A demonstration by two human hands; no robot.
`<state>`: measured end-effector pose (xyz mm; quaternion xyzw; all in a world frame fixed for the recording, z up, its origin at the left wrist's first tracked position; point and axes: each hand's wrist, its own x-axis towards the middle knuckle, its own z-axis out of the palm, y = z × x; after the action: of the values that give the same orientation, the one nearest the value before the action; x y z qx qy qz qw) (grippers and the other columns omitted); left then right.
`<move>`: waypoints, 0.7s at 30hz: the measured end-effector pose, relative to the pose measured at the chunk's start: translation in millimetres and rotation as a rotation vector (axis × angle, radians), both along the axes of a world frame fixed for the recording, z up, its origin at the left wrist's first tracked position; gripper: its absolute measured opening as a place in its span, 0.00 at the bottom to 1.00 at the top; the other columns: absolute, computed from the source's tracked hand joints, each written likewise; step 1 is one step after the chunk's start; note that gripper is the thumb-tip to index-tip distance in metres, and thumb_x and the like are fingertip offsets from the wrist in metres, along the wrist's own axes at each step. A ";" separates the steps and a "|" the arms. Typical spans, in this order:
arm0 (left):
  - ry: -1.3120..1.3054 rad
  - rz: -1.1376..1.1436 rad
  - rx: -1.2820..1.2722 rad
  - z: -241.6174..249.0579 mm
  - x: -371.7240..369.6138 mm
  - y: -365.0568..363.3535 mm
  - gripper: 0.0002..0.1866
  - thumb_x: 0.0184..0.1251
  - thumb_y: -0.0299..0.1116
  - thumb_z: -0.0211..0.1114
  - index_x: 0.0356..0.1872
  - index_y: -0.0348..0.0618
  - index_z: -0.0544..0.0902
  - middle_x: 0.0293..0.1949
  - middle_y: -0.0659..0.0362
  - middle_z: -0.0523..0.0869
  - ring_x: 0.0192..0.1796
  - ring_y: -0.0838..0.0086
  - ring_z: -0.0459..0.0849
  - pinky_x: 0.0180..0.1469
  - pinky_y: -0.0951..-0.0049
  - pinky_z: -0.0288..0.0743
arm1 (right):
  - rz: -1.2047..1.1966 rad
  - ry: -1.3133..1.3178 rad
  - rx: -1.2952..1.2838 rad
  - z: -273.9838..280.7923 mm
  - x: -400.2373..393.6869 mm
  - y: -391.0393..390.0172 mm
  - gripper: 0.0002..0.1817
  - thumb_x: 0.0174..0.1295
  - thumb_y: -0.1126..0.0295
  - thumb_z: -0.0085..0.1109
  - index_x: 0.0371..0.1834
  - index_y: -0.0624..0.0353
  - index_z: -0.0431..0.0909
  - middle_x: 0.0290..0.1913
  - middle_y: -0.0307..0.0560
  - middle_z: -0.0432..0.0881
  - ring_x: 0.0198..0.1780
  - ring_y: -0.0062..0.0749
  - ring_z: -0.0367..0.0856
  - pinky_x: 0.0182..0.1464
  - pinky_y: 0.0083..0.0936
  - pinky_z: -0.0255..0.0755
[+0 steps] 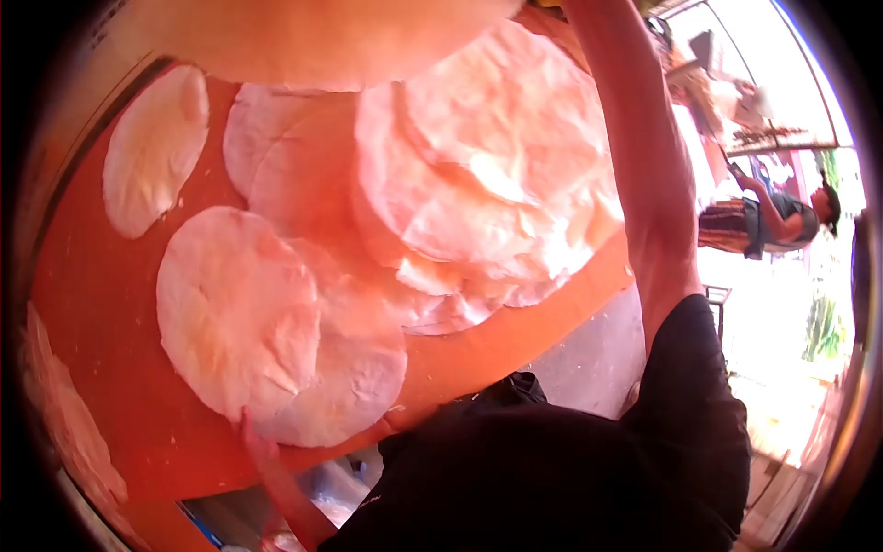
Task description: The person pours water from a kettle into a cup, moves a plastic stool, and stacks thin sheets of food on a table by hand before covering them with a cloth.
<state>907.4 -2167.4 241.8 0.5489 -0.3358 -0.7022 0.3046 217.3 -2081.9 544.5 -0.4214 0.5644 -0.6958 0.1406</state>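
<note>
My left hand [261,449] is at the near edge of a thin round flatbread [237,308], with one fingertip over its rim and the other fingers hidden. Beneath that round, a second flatbread [354,391] partly shows. My right arm stretches to the top of the view, where my right hand [555,35] is mostly hidden beside a large pale sheet [303,41]. That sheet is blurred and close to the camera; I cannot tell whether the hand grips it. Below it lies a heap of overlapping flatbreads [497,138].
A single oval flatbread [156,152] lies at the far left of the orange tabletop [110,368]. More pale dough [69,405] runs along the left edge. A grey surface [589,359] adjoins the table. On the right, a person [777,221] stands in the bright background.
</note>
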 end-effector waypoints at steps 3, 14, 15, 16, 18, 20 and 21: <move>0.084 0.027 -0.054 35.0 -21.0 0.0 0.28 0.68 0.33 0.64 0.67 0.39 0.70 0.65 0.52 0.74 0.64 0.59 0.74 0.66 0.55 0.69 | -0.384 -0.137 -0.050 -39.6 -26.0 110.5 0.18 0.54 0.66 0.72 0.44 0.67 0.82 0.39 0.47 0.85 0.38 0.33 0.84 0.40 0.29 0.78; -0.073 -0.398 -0.469 215.6 -139.1 -59.0 0.27 0.68 0.32 0.63 0.67 0.37 0.70 0.61 0.49 0.77 0.59 0.59 0.78 0.61 0.59 0.73 | -0.903 -0.976 0.310 -237.1 72.5 362.1 0.19 0.64 0.53 0.65 0.39 0.60 0.75 0.22 0.48 0.79 0.17 0.29 0.78 0.12 0.22 0.62; -0.111 -0.431 -0.496 236.2 -157.6 -64.0 0.28 0.68 0.33 0.64 0.68 0.38 0.70 0.62 0.49 0.77 0.59 0.58 0.78 0.62 0.59 0.73 | -0.857 -0.920 0.278 -238.7 80.0 375.0 0.23 0.65 0.48 0.62 0.39 0.60 0.74 0.24 0.48 0.80 0.16 0.29 0.78 0.13 0.22 0.65; -0.108 -0.501 -0.525 255.5 -179.1 -66.7 0.29 0.69 0.35 0.62 0.69 0.37 0.68 0.63 0.48 0.76 0.61 0.58 0.77 0.63 0.60 0.72 | -0.975 -0.783 0.360 -241.2 88.2 381.7 0.26 0.64 0.44 0.61 0.39 0.60 0.75 0.25 0.47 0.81 0.17 0.27 0.78 0.15 0.23 0.67; -0.159 -0.655 -0.637 294.8 -227.1 -73.1 0.29 0.71 0.38 0.61 0.69 0.36 0.67 0.64 0.47 0.74 0.63 0.58 0.76 0.65 0.62 0.70 | -1.476 -0.017 0.899 -256.8 115.2 384.6 0.27 0.60 0.47 0.64 0.43 0.65 0.79 0.26 0.50 0.81 0.32 0.46 0.83 0.37 0.38 0.77; -0.202 -0.750 -0.777 318.2 -281.3 -82.7 0.29 0.72 0.40 0.59 0.69 0.36 0.67 0.64 0.47 0.74 0.63 0.59 0.76 0.66 0.64 0.69 | -1.348 0.282 1.052 -295.1 139.6 401.1 0.26 0.57 0.53 0.65 0.47 0.65 0.78 0.40 0.55 0.82 0.49 0.52 0.79 0.53 0.43 0.72; -0.188 -0.755 -0.834 327.0 -308.8 -84.0 0.29 0.72 0.41 0.58 0.69 0.36 0.68 0.65 0.48 0.74 0.63 0.60 0.77 0.66 0.65 0.69 | -1.365 0.277 1.044 -297.7 154.6 404.2 0.26 0.57 0.53 0.65 0.47 0.65 0.78 0.40 0.55 0.82 0.49 0.52 0.79 0.53 0.43 0.72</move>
<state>598.6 -2251.4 568.8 0.2845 -0.7831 -0.5185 0.1921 371.8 -1677.7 246.8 0.0465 0.9526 -0.2226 -0.2020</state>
